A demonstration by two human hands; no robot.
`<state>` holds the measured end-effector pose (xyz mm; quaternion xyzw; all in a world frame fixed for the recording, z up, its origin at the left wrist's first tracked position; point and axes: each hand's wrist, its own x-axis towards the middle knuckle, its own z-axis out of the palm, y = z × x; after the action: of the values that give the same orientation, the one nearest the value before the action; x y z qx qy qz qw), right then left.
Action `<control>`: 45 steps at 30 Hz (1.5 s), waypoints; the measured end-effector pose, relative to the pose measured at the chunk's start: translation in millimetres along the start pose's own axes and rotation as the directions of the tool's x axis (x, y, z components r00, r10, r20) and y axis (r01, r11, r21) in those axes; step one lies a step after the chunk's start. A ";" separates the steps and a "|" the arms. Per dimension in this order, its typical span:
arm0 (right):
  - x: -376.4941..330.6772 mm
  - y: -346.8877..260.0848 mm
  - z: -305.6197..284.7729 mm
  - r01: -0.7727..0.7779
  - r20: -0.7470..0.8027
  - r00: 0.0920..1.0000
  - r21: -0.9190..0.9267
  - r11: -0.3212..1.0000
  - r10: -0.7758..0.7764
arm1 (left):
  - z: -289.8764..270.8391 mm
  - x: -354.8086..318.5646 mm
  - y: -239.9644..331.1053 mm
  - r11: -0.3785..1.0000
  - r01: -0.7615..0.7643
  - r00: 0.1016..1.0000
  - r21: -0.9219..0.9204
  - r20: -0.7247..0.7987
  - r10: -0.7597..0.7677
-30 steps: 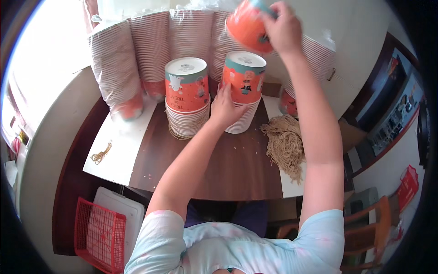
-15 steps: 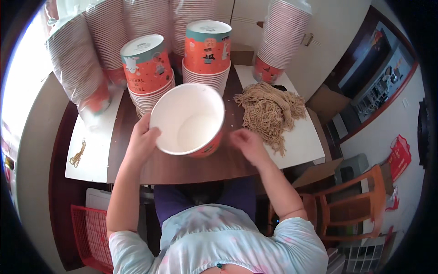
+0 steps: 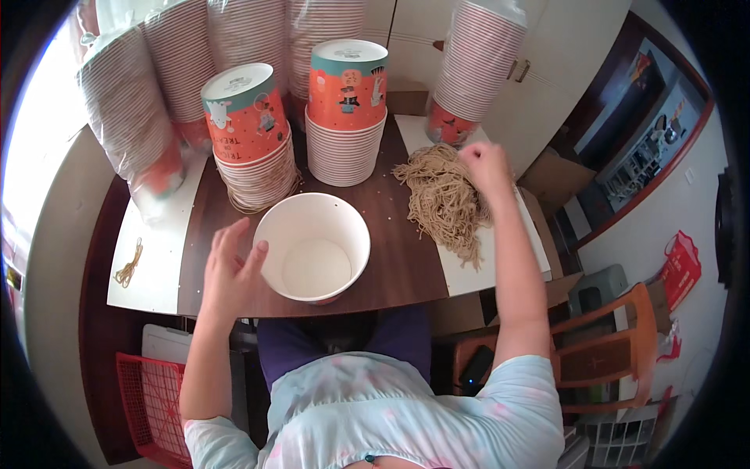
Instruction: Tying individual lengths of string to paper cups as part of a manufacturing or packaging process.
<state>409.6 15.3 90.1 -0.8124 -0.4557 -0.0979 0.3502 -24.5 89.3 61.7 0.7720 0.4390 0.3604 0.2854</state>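
A white-lined paper bucket point(image 3: 316, 270) stands upright on the brown tabletop in front of me, its mouth facing up and nothing inside. Beside its left rim is my left hand point(image 3: 232, 264), fingers spread and holding nothing; whether the thumb touches the rim I cannot tell. My right hand point(image 3: 486, 166) is over the far right edge of a heap of tan cords point(image 3: 444, 195), its fingers curled closed. What those fingers hold, if anything, is hidden. Behind the bucket, an upside-down stack of orange and teal buckets point(image 3: 248, 129) has cords round its lower rims. A similar stack point(image 3: 348, 98) is to its right.
Tall plastic-wrapped bucket stacks point(image 3: 129, 109) line the back left, and another wrapped stack point(image 3: 476, 70) is at the back right. A small bundle of cord point(image 3: 129, 264) lies at the left. Below are a red basket point(image 3: 160, 406) and a wooden chair point(image 3: 601, 348).
The bucket, held tilted in my left hand before, now stands on the table, and that hand has let go. My right hand has moved right and away from me to the cord heap.
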 end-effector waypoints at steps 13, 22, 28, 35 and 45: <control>49.3 -161.7 -125.6 -0.120 0.354 0.847 0.853 0.507 -0.396 | 7.3 68.8 78.3 0.733 -0.108 0.939 -0.672 0.173 0.296; -25.2 -178.5 -77.7 -0.095 0.549 0.681 0.723 0.684 -0.485 | 26.6 70.1 132.4 0.737 -0.040 0.870 -0.675 0.339 0.358; -27.8 -154.5 -98.1 -0.235 0.500 0.733 0.823 0.518 -0.462 | -2.6 43.7 101.7 0.853 0.058 0.833 -0.519 0.496 0.245; -37.7 -122.4 -78.1 -0.615 0.626 0.575 0.755 0.226 -0.527 | -13.4 13.0 73.8 0.822 0.272 0.760 -0.500 0.636 0.136; -101.7 -159.2 -19.0 -0.068 0.432 0.552 0.876 0.478 -0.713 | -0.9 12.1 72.5 0.793 0.422 0.678 -0.439 0.734 0.045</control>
<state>226.4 -11.6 131.8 -0.3896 -0.7094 0.4050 0.4254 13.3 67.3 120.8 0.6724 0.2445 0.1151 0.6891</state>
